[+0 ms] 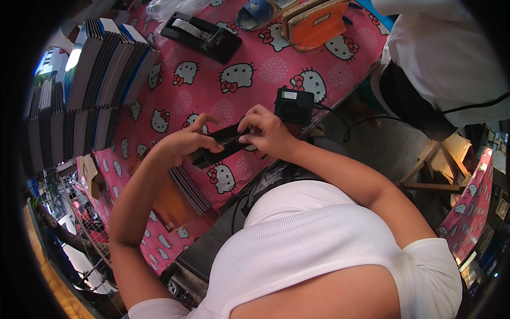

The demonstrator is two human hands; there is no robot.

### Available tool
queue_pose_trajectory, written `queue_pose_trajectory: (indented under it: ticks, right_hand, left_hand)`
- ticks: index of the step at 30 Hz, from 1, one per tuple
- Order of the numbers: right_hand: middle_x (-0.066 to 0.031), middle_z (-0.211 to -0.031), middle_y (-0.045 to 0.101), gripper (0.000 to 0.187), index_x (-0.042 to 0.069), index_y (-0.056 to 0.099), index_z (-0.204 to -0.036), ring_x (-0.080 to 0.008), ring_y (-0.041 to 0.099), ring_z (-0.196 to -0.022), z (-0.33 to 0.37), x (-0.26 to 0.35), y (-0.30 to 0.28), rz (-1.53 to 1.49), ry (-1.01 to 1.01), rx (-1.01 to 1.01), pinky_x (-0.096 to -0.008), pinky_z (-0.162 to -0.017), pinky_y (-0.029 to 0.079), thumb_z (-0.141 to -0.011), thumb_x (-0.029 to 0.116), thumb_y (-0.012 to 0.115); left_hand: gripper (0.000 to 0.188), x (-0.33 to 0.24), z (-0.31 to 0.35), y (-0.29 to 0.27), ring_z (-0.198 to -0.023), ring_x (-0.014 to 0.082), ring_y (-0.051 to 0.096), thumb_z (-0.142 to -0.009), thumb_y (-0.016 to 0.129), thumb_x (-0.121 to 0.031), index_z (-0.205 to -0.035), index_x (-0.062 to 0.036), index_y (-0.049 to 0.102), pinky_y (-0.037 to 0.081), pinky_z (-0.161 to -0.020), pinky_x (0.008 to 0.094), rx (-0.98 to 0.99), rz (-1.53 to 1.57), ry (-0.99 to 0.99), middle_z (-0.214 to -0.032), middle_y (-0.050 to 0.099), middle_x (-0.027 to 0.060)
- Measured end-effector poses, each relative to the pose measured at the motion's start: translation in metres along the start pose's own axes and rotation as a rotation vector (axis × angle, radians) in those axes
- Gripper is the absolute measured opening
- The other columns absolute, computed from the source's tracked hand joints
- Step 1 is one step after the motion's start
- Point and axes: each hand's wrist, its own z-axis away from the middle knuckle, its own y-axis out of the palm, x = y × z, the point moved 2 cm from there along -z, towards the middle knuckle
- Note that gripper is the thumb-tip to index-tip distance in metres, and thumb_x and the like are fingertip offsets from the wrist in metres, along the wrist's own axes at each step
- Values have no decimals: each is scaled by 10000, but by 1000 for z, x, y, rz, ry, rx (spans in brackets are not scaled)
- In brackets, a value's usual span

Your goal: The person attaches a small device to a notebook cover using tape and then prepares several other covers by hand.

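Note:
A long, narrow black object [226, 151] lies slantwise near the table's front edge; its exact kind is hard to make out. My left hand [183, 144] has its thumb pressed on the object's left part, the index finger raised and curved above it. At the object's right part, my right hand [268, 132] has thumb and fingers pinched together; whatever is between the fingertips is too small to name. Just beyond the right hand sits a black box-shaped device [294, 105] with a white and green label and a cable. Below my left hand lie orange-covered spiral-bound notebooks [178, 199].
Tall stacks of spiral-bound notebooks [98, 74] stand at the left. Farther back on the pink patterned tablecloth [199, 93] are a black tape dispenser [202, 38], clear plastic wrap [172, 8] and an orange wooden piece [317, 26]. Another person's white clothing [451, 48] shows at upper right.

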Motion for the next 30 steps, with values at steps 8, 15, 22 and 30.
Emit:
queue_pose_trajectory:
  ticks: [8, 15, 22, 30]
  right_hand:
    - [-60, -821, 567, 182, 15, 638, -801, -151, 570, -668, 3, -1, -14, 91, 40, 85, -277, -609, 460, -690, 74, 770]
    - [-70, -767, 605, 161, 5, 631, -742, -168, 576, -662, 6, 4, -14, 126, 146, 95, -310, -595, 454, -709, 93, 762]
    - [-64, -690, 586, 139, 10, 607, -821, -125, 551, -609, 9, 9, -11, 14, 356, 166, -294, -565, 431, -789, 99, 709]
    - [4, -631, 539, 194, 26, 599, -948, -67, 502, -575, 7, 4, -10, -101, 377, 121, -256, -547, 403, -815, 147, 670]
  left_hand:
    - [762, 9, -7, -7, -804, 242, 610, -692, 690, -51, -1343, -183, 316, 544, -548, 364, 58, -122, 23, -1022, 560, 155]
    - [796, 6, -4, -2, -814, 223, 605, -671, 695, -55, -1352, -169, 299, 529, -561, 326, 76, -147, 48, -1039, 564, 153]
    - [809, 5, 1, 0, -860, 223, 592, -655, 702, -72, -1352, -171, 304, 509, -622, 305, 52, -162, 48, -1046, 566, 151]
    - [790, 1, 6, 4, -840, 214, 583, -652, 708, -108, -1342, -171, 329, 474, -622, 298, 26, -137, 74, -1002, 569, 137]
